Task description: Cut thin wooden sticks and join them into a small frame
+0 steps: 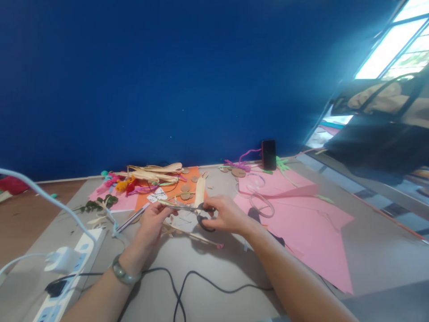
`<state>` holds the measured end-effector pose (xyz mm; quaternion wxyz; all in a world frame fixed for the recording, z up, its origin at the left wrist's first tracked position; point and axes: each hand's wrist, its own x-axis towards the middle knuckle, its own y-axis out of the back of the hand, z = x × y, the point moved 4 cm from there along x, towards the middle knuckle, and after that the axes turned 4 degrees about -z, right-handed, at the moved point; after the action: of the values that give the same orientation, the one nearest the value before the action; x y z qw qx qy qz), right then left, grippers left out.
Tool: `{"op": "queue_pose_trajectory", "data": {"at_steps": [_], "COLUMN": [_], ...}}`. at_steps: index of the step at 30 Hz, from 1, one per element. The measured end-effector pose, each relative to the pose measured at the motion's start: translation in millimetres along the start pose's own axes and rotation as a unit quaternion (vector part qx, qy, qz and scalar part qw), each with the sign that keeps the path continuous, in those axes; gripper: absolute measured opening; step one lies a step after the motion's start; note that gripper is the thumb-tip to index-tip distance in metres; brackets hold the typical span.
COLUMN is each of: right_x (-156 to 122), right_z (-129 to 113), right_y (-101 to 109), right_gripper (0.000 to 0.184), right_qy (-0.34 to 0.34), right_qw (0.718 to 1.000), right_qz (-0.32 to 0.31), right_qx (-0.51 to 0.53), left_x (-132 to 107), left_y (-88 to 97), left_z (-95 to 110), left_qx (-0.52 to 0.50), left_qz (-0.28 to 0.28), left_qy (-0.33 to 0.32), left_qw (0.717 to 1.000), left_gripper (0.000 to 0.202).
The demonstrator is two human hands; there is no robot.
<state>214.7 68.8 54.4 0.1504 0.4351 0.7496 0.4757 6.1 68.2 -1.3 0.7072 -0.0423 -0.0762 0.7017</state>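
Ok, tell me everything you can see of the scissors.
The scissors have slim metal-looking blades and black loop handles. They are held nearly level above the grey table, blades pointing left. Of the two hands, the right hand grips the handles; the left hand meets the blade tips, though what it pinches is too blurred to tell.

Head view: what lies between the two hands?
Black-handled scissors span the gap in the head view: handles in the right hand, blades reaching toward the left hand.
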Motion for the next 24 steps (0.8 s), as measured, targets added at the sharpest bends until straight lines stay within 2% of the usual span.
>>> {"op": "queue_pose_trajectory", "data": {"at_steps": [24], "right_x": [-0.5], "right_z": [6.5], "right_y": [-2.0], "right_gripper": [0.016], "right_qy": [-0.023], "right_qw": [0.998], "right_qz": [-0.034], "right_qx": [0.047], "left_x": [-0.6], "left_y": [-0.8], "left_z": [0.0], "left_qx": [-0.008], "left_qz": [-0.004], "left_qy": [0.007], "left_qw": [1.0], "left_gripper": [0.008]}}
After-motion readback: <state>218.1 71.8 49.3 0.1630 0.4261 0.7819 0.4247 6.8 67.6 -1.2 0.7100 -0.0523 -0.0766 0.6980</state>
